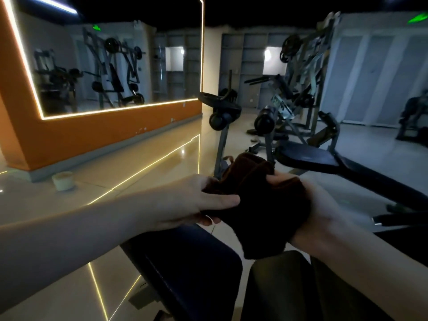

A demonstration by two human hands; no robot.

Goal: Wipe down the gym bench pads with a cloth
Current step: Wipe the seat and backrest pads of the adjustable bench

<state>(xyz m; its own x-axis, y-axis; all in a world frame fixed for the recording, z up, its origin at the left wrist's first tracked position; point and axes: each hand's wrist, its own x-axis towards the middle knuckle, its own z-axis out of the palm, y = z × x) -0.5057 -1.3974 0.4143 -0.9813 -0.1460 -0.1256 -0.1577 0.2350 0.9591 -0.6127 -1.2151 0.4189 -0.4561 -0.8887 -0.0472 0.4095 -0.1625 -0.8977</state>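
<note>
A dark brown cloth (257, 205) is bunched up in mid-air between both hands. My left hand (192, 200) pinches its left edge, fingers laid across the fabric. My right hand (322, 212) grips its right side, the cloth draped over the palm. Below the hands lies a dark blue bench pad (194, 267), running toward the bottom of the view. Another dark pad (308, 157) on a machine stands just beyond the cloth to the right. My leg in dark trousers (301, 288) is next to the blue pad.
An orange wall with a lit mirror (111, 66) fills the left. A small round tub (63, 180) sits on the glossy floor by the wall. Weight machines (298, 89) and a roller-pad stand (222, 117) crowd the middle and right. Grey panelled walls stand behind.
</note>
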